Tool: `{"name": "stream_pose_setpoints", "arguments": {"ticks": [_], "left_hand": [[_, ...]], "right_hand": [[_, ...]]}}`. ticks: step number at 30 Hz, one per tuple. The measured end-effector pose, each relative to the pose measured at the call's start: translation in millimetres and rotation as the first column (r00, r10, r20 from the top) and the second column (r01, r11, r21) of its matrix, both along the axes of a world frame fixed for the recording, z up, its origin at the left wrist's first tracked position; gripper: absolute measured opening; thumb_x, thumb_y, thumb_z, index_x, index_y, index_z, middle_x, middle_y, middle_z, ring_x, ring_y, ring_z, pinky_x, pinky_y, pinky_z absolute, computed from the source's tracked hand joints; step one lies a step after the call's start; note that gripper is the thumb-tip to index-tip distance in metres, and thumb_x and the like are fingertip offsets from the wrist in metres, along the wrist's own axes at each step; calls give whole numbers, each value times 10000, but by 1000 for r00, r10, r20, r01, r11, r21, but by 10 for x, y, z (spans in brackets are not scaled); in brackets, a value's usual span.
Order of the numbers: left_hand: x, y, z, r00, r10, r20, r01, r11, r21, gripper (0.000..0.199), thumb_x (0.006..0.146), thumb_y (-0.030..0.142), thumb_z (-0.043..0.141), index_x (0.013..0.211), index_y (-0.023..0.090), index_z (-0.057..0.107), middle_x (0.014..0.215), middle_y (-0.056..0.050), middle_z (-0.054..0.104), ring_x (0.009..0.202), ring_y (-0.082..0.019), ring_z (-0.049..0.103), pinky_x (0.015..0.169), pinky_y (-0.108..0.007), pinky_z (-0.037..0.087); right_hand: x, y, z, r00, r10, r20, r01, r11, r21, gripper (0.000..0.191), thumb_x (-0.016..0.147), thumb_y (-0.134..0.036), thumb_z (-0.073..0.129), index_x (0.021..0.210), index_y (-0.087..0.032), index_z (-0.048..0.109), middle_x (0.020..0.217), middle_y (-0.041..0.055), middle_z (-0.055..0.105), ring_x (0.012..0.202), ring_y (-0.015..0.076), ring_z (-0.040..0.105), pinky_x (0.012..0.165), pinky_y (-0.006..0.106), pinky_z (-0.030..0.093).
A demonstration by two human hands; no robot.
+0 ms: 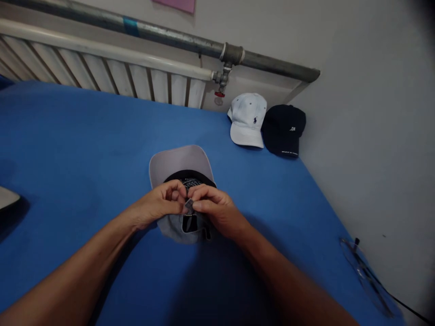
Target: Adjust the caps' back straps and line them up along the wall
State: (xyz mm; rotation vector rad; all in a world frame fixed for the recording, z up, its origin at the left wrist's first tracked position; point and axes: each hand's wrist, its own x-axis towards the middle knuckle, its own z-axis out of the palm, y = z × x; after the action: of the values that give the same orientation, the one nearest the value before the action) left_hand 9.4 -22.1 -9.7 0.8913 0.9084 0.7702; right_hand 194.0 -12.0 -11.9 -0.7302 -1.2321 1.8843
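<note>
A grey baseball cap [180, 229] lies on the blue surface with its pale brim [180, 160] pointing away from me. Its dark inside, with white print, shows between my hands. At the back of the cap, my left hand [166, 199] is closed, thumb and forefinger together at a small grey piece [189, 204]. From the other side my right hand [217, 206] pinches that same piece under its thumb. Whether it is a strap end or a tag, I cannot tell. Just below is the cap's rear opening, and a loose strap end [207, 234] hangs beside it.
A white cap [248, 120] and a black cap [284, 131] stand side by side in the far right corner. Eyeglasses [367, 276] lie along the right edge by the wall. A radiator [112, 72] with a metal pipe [176, 40] runs behind. A pale object [7, 198] enters at left.
</note>
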Motion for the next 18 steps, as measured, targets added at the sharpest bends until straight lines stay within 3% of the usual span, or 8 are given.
{"name": "stream_pose_setpoints", "arguments": {"ticks": [5,12,18], "left_hand": [[-3,11,28,1000,-20,12,20,1000,-23,240,656,109,747,774,159,544,635,50,658,588,-55,599,566,-152,432],[-32,-12,67,996,-82,-40,82,997,-8,195,693,160,716,845,168,593,675,37,647,624,-74,562,621,-198,415],[-49,-20,144,937,-231,-261,246,969,25,125,736,200,619,847,182,674,701,35,573,654,-98,481,617,-226,353]], "right_hand": [[9,8,13,996,1,-89,-18,982,-186,86,698,-217,724,744,-204,653,829,-23,630,731,105,558,718,252,424],[103,65,15,999,36,1,-36,995,-96,101,755,-257,681,749,-197,601,598,-58,531,539,78,438,581,228,346],[161,70,0,993,60,99,-50,994,-97,123,747,-278,667,757,-193,580,581,-52,547,507,84,438,527,225,326]]}}
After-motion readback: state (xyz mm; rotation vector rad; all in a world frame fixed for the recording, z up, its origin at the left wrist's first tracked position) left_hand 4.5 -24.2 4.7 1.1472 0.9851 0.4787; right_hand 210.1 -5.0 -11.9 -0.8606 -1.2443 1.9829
